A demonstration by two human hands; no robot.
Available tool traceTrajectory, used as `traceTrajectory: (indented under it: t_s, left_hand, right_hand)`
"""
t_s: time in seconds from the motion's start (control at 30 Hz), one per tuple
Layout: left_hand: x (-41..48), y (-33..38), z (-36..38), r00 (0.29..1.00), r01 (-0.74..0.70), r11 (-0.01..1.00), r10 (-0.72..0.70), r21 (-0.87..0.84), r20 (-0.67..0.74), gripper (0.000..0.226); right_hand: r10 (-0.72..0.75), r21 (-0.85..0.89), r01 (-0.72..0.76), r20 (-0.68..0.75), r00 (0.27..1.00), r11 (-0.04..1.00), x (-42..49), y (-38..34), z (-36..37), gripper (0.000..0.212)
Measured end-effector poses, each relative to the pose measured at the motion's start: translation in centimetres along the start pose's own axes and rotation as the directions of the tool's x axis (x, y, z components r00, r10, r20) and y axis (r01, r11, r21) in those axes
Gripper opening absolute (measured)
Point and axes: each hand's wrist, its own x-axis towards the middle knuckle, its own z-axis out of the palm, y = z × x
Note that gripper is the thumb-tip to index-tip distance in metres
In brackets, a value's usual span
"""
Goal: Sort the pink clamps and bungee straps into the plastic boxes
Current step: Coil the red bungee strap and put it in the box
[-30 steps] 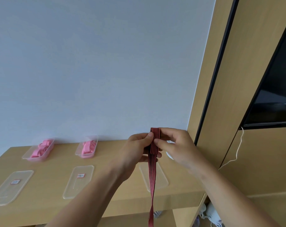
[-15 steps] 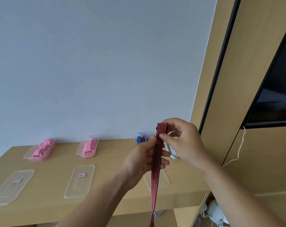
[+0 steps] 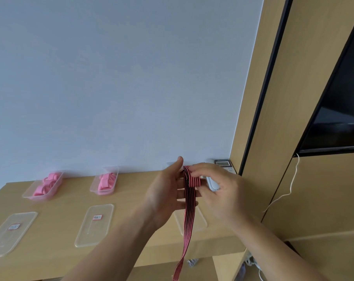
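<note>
A red-and-black striped bungee strap [image 3: 189, 218] hangs down past the desk's front edge. Its upper end is looped over the straight fingers of my left hand [image 3: 164, 193]. My right hand [image 3: 218, 189] pinches that looped end between thumb and fingers. Both hands hover above the right part of the wooden desk [image 3: 56, 203]. At the back by the wall stand two clear plastic boxes [image 3: 28, 194] [image 3: 93, 188], with pink clamps [image 3: 44, 185] [image 3: 105, 180] in them. A third box behind my hands is almost wholly hidden.
Three clear lids lie flat near the desk's front: left [image 3: 12, 232], middle [image 3: 95, 224] and one under the strap [image 3: 200, 222]. A grey desk phone [image 3: 222, 165] sits in the back right corner. A wooden cabinet with a dark screen [image 3: 338, 122] and a white cable [image 3: 289, 189] stands on the right.
My right hand has brought the strap's top end down over my left fingers, making a loop. Both hands dropped slightly and shifted right; the third box is now covered.
</note>
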Motion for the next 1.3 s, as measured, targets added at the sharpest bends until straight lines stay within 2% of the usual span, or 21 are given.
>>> traceTrajectory:
  t_s: [0.2,0.33,0.43,0.57,0.67,0.77,0.87,0.93,1.3]
  left_hand:
    - [-0.1,0.5,0.3,0.999,-0.038,0.999,0.038,-0.028,-0.001,0.032]
    - [-0.3,0.5,0.2,0.998,-0.057,0.996,0.056,-0.061,-0.018,0.026]
    - [-0.3,0.6,0.1,0.998,-0.065,0.996,0.064,-0.067,-0.011,0.028]
    - [-0.3,0.5,0.0,0.996,-0.093,0.994,0.093,-0.064,-0.009,0.029]
    - [-0.3,0.2,0.2,0.994,-0.104,0.992,0.103,-0.072,-0.018,0.028]
    - [-0.2,-0.2,0.4,0.994,-0.112,0.989,0.11,-0.092,-0.025,0.028]
    - [-0.3,-0.3,0.4,0.991,-0.13,0.987,0.131,-0.091,0.003,0.029]
    - [-0.5,-0.2,0.4,0.989,-0.143,0.988,0.145,-0.058,0.025,0.031]
    - [-1.0,-0.4,0.6,0.991,-0.129,0.991,0.13,-0.03,0.03,0.035]
  right_hand:
    - [-0.056,0.015,0.055,0.075,0.996,0.998,-0.5,0.6,-0.3,0.044]
    - [-0.065,0.056,0.057,0.146,0.987,0.997,-0.8,0.8,-0.4,0.031]
    - [-0.079,0.062,0.071,0.131,0.988,0.996,-0.8,0.8,-0.3,0.02]
    - [-0.069,0.055,0.065,0.073,0.995,0.996,-0.7,0.6,0.2,0.021]
    - [0.009,0.056,-0.012,0.044,0.999,0.998,-0.3,0.5,0.2,0.022]
    - [0.182,0.03,-0.184,0.061,0.981,0.982,0.6,0.2,0.1,0.028]
    - [0.38,-0.017,-0.392,0.293,0.877,0.92,1.4,0.3,-0.3,0.038]
    - [0.412,0.025,-0.467,0.431,0.803,0.884,1.9,0.2,-0.6,0.033]
    - [0.462,0.099,-0.52,0.34,0.819,0.848,1.9,-0.3,-0.6,0.03]
